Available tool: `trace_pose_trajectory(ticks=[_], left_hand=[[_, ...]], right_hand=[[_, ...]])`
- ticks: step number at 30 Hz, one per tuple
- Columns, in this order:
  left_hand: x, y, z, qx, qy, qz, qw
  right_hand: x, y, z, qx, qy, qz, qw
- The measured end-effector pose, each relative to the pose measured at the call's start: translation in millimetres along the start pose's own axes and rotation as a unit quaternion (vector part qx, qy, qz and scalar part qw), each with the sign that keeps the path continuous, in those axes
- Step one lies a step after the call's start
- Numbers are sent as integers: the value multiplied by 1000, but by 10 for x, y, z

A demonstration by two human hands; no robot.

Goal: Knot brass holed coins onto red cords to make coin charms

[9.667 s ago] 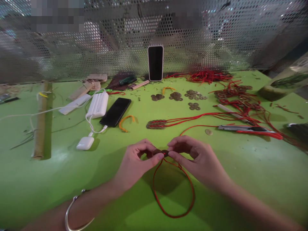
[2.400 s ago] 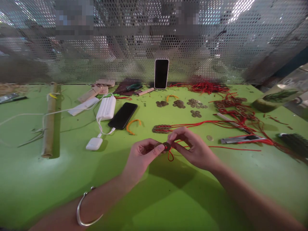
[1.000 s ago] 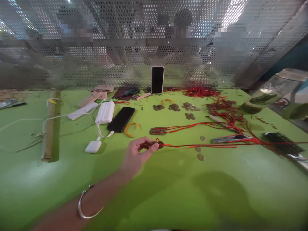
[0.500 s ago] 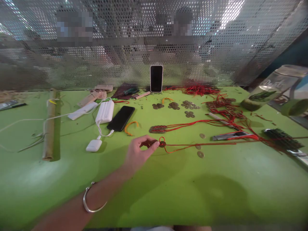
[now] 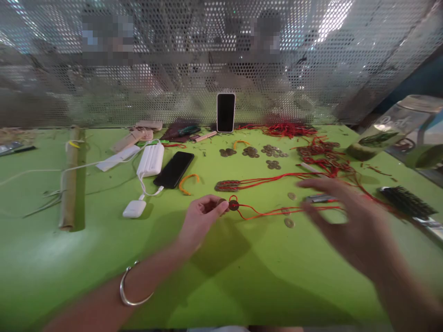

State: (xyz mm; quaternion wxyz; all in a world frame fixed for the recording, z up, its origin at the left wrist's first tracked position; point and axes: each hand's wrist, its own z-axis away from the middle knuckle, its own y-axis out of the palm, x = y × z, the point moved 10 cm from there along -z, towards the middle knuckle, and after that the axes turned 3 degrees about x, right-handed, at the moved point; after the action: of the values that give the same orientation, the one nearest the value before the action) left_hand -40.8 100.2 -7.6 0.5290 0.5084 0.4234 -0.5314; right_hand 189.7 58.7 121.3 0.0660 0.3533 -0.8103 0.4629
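Observation:
My left hand [image 5: 200,221] is closed, thumb and fingers pinching dark round coins. One coin [image 5: 234,205] sticks out past the fingertips with a small red loop above it. Two strands of red cord [image 5: 259,215] run from it to the right across the table. My right hand [image 5: 356,226], blurred by motion, hovers over the far end of that cord with thumb and fingers apart, nothing visible between them. Loose coins [image 5: 289,223] lie between the hands. Behind them rests a coin strip [image 5: 226,186] threaded with red cords. The right hand partly hides a utility knife [image 5: 321,198].
Coin clusters [image 5: 273,164] and tangled red cords [image 5: 289,129] lie farther back. A brush [image 5: 408,200] and a jar [image 5: 377,133] stand right. Left are a black phone [image 5: 175,169], a white power bank [image 5: 151,160] and a bamboo tube [image 5: 71,184]. Another phone [image 5: 226,113] leans against the perforated metal screen [image 5: 180,83].
My right hand has come into view from the right, over the cord ends and the knife. The left hand has stayed in place with the coins, and the cord strands have shifted slightly.

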Motion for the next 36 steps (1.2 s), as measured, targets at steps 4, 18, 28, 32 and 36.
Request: trace_pose_trajectory(ticks=[4,18,28,32,36], left_hand=[[-4,16,-5,6,3,13,1000],[13,102,64,36,-30,56,997],[26,146,43,74,-56,71,993],[54,151,29,76,-70,59,993],[58,178,18,93,-66,37,993]], right_hand=[[270,834,-57,153,-29,-11,988],[202,1317,70,255,140,-251,923],[252,1207,34,251,46,-155,954],[279,1151,25,220,-2,-103,970],[274,1126,31,196,-15,-81,977]])
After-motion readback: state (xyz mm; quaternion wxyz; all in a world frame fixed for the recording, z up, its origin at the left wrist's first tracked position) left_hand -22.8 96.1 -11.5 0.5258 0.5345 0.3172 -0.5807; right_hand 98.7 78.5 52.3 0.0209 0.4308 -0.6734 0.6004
